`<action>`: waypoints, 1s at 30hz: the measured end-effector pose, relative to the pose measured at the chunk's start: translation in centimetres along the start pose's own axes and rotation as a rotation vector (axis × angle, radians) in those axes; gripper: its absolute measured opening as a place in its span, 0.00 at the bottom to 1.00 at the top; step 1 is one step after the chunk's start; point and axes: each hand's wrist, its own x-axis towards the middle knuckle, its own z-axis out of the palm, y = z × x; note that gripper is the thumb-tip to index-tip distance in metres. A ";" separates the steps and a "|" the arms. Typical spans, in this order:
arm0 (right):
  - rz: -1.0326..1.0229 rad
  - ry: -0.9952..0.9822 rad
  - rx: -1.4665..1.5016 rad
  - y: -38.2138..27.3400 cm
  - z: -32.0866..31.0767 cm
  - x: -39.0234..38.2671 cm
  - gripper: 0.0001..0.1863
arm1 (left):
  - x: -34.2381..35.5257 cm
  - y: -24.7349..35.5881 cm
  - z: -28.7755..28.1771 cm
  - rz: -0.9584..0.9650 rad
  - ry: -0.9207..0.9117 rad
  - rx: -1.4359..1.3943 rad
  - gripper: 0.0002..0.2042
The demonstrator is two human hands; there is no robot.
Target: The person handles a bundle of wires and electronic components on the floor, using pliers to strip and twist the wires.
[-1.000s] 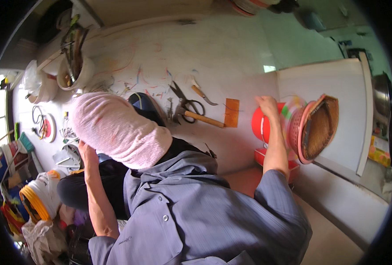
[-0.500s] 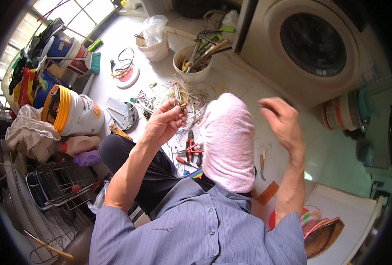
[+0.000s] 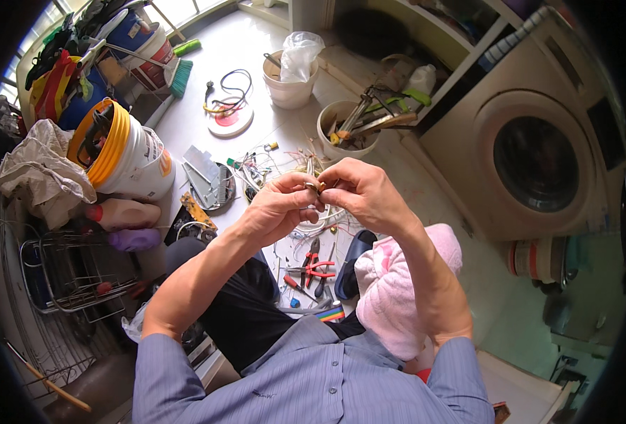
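Note:
My left hand (image 3: pixel 281 208) and my right hand (image 3: pixel 359 191) meet in the middle of the view, fingers pinched round a small metal part (image 3: pixel 315 186) with a yellowish bit, partly hidden by fingertips. Behind them lies a tangle of pale wires (image 3: pixel 321 220). Below, on the white floor, are red-handled pliers (image 3: pixel 318 268), a red-handled screwdriver (image 3: pixel 291 281) and a rainbow-striped strip (image 3: pixel 332 314). A pink towel (image 3: pixel 435 251) covers my right leg, beside a dark slipper (image 3: pixel 352 254). A grey metal plate (image 3: pixel 200 180) rests to the left of the wires.
A washing machine (image 3: pixel 581 184) fills the right. Buckets of tools (image 3: pixel 328 124), a pail with a plastic bag (image 3: pixel 288 92) and a cord on a disc (image 3: pixel 228 126) stand behind. Left are a yellow-rimmed bucket (image 3: pixel 143 166), a broom (image 3: pixel 180 78) and a wire rack (image 3: pixel 73 297).
The view has swung from the floor on my right to straight ahead. My right hand has moved leftward to join my left hand on the small part, which my left hand held earlier.

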 end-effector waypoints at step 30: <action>0.227 0.040 0.222 6.9 -1.0 5.3 0.02 | 3.5 0.7 -2.4 -0.135 0.327 0.238 0.13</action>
